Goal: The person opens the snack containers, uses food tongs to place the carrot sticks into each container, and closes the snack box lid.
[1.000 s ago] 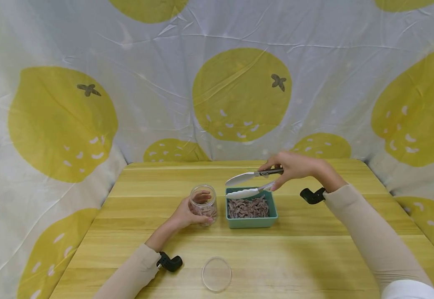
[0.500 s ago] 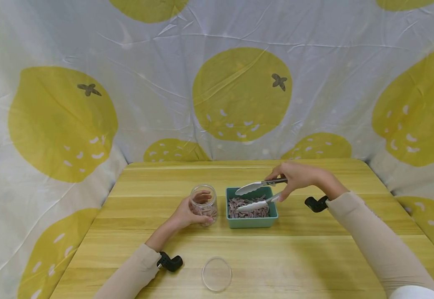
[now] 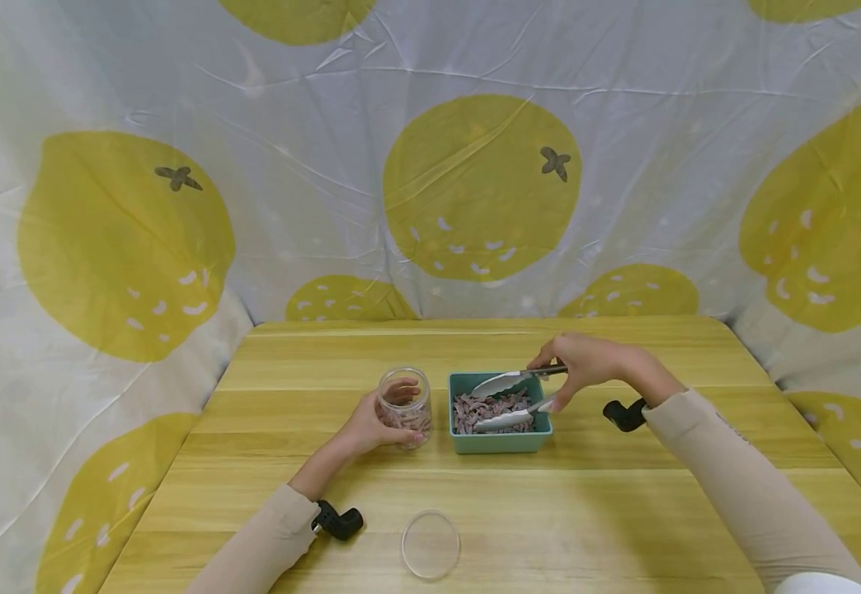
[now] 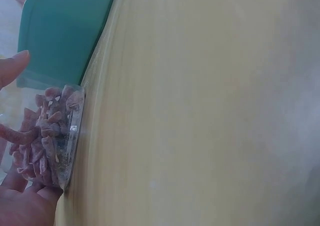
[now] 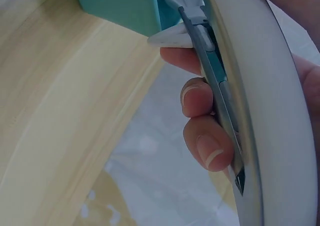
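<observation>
My left hand grips a clear open jar around its side, upright on the table. Pinkish-brown strips, like shredded meat, lie in the lower part of the jar. To its right stands a green rectangular container holding a layer of similar strips. My right hand holds a pair of tongs, with white tips spread apart and lowered into the container at the strips. In the right wrist view, fingers curl around one arm of the tongs.
A round clear lid lies flat on the wooden table near the front. Behind the table's far edge hangs a white cloth printed with yellow lemons. Each wrist carries a black camera mount.
My right hand has brought the tongs down and slightly right, from above the container's back rim into the strips. The left hand and jar stay where they were.
</observation>
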Motion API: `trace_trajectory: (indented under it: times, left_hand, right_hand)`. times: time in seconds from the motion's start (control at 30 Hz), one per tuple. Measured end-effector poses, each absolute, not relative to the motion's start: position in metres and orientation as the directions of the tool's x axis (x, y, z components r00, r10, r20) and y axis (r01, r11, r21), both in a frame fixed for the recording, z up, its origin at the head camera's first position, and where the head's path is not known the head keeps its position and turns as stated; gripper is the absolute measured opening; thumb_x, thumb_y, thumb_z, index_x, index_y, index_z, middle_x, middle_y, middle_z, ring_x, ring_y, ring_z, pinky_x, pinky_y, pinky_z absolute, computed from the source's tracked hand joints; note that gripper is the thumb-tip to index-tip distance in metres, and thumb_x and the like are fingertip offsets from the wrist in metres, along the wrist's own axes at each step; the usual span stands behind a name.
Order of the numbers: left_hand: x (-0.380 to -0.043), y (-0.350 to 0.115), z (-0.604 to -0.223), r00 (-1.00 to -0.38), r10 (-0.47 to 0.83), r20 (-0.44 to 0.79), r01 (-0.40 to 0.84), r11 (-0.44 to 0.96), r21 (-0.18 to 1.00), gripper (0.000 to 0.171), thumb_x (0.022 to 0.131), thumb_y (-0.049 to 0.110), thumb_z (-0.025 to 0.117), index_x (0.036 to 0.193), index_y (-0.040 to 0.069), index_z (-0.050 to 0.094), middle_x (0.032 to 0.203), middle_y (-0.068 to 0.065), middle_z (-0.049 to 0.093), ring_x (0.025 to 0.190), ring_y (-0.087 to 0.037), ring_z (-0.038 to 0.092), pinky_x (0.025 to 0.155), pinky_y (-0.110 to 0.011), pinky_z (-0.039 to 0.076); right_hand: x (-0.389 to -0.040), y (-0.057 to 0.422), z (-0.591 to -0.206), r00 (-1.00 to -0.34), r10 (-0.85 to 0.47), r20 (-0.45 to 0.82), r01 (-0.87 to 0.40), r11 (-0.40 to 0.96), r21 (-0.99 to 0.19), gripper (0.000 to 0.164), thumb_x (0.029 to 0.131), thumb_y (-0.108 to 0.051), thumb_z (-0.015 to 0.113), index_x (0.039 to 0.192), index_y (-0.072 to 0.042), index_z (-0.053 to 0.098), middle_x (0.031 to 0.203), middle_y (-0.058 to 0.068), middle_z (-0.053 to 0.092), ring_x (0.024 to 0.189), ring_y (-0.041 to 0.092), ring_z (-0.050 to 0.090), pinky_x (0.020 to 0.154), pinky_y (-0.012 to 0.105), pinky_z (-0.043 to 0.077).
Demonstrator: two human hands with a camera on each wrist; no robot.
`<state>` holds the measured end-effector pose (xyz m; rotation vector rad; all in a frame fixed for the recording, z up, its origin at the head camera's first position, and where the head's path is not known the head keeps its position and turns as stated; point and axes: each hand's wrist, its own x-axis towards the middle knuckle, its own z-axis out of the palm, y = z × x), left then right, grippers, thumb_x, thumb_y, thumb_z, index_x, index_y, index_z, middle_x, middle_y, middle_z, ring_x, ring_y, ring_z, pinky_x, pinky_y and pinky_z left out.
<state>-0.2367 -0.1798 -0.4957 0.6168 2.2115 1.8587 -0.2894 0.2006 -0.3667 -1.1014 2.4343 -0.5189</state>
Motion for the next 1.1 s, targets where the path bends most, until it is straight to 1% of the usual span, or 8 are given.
trace_trajectory:
  times: [0.03, 0.1, 0.17, 0.23, 0.3, 0.37, 0.47, 1.1]
  left_hand:
    - [-0.2365, -0.1797, -0.4954, -0.896, 0.427, 0.121, 0.193, 0.129, 0.973, 0.08, 0.071, -0.008, 0.086, 0.141, 0.005, 0.049, 0.139, -0.017, 0.056, 0.13, -0.033, 0.05, 0.103, -0.027, 0.043]
    - [-0.2362, -0.1796, -0.4947, -0.896, 0.427, 0.12, 0.193, 0.132, 0.972, 0.08, 0.071, -0.008, 0.086, 0.141, 0.005, 0.049, 0.139, -0.016, 0.056, 0.13, -0.033, 0.05, 0.102, -0.027, 0.043]
    - [-0.2361, -0.1797, -0.4949, -0.897, 0.426, 0.122, 0.196, 0.134, 0.971, 0.08, 0.071, -0.008, 0.086, 0.141, 0.005, 0.049, 0.139, -0.016, 0.056, 0.13, -0.033, 0.05, 0.102, -0.026, 0.043]
    - [-0.2362, -0.1799, -0.4953, -0.898, 0.423, 0.122, 0.196, 0.136, 0.971, 0.08, 0.071, -0.007, 0.086, 0.141, 0.006, 0.049, 0.139, -0.017, 0.056, 0.13, -0.033, 0.05, 0.102, -0.025, 0.043]
    - [-0.2364, -0.1799, -0.4961, -0.897, 0.424, 0.126, 0.2, 0.133, 0.971, 0.08, 0.071, -0.007, 0.086, 0.141, 0.005, 0.049, 0.139, -0.017, 0.055, 0.13, -0.034, 0.05, 0.102, -0.025, 0.043]
    - [-0.2363, -0.1798, -0.4967, -0.895, 0.427, 0.128, 0.203, 0.133, 0.97, 0.08, 0.071, -0.007, 0.086, 0.141, 0.005, 0.049, 0.139, -0.018, 0.055, 0.13, -0.034, 0.05, 0.101, -0.025, 0.043]
    - [-0.2363, -0.1796, -0.497, -0.894, 0.429, 0.13, 0.205, 0.134, 0.97, 0.081, 0.071, -0.007, 0.086, 0.141, 0.004, 0.049, 0.139, -0.018, 0.055, 0.13, -0.034, 0.05, 0.102, -0.025, 0.043]
    - [-0.2362, -0.1782, -0.4953, -0.903, 0.413, 0.12, 0.194, 0.142, 0.971, 0.08, 0.07, -0.008, 0.087, 0.14, 0.005, 0.05, 0.138, -0.016, 0.056, 0.129, -0.032, 0.051, 0.104, -0.031, 0.043]
  right_hand:
    - [-0.2895, 0.2006, -0.3671, -0.6, -0.769, -0.221, -0.61, 0.619, -0.495, 0.071, 0.076, -0.03, 0.089, 0.132, 0.004, 0.062, 0.131, 0.019, 0.062, 0.077, 0.014, 0.062, 0.069, 0.029, 0.043]
    - [-0.2896, 0.201, -0.3672, -0.597, -0.77, -0.227, -0.608, 0.618, -0.498, 0.069, 0.077, -0.03, 0.088, 0.131, 0.005, 0.062, 0.13, 0.02, 0.062, 0.056, 0.008, 0.044, 0.064, 0.028, 0.04]
    - [-0.2896, 0.2006, -0.3673, -0.591, -0.773, -0.231, -0.613, 0.616, -0.495, 0.067, 0.078, -0.03, 0.087, 0.129, 0.005, 0.063, 0.127, 0.02, 0.064, 0.055, 0.005, 0.035, 0.062, 0.027, 0.038]
    - [-0.2894, 0.2005, -0.3678, -0.584, -0.777, -0.234, -0.618, 0.613, -0.492, 0.064, 0.078, -0.03, 0.087, 0.127, 0.006, 0.064, 0.125, 0.02, 0.065, 0.062, 0.009, 0.048, 0.065, 0.028, 0.041]
    - [-0.2889, 0.2002, -0.3678, -0.578, -0.782, -0.234, -0.627, 0.609, -0.486, 0.062, 0.079, -0.029, 0.087, 0.125, 0.006, 0.066, 0.123, 0.02, 0.066, 0.085, 0.018, 0.063, 0.073, 0.031, 0.048]
    - [-0.2881, 0.1996, -0.3675, -0.576, -0.783, -0.235, -0.632, 0.609, -0.48, 0.06, 0.079, -0.028, 0.086, 0.124, 0.006, 0.066, 0.123, 0.019, 0.066, 0.105, 0.027, 0.065, 0.081, 0.036, 0.052]
    - [-0.2866, 0.1986, -0.3663, -0.578, -0.781, -0.237, -0.634, 0.613, -0.471, 0.058, 0.08, -0.026, 0.086, 0.124, 0.006, 0.067, 0.123, 0.019, 0.066, 0.113, 0.033, 0.063, 0.089, 0.043, 0.053]
    - [-0.2876, 0.203, -0.3713, -0.561, -0.801, -0.207, -0.646, 0.581, -0.496, 0.048, 0.084, -0.023, 0.083, 0.121, 0.004, 0.069, 0.121, 0.018, 0.068, 0.112, 0.033, 0.064, 0.089, 0.045, 0.054]
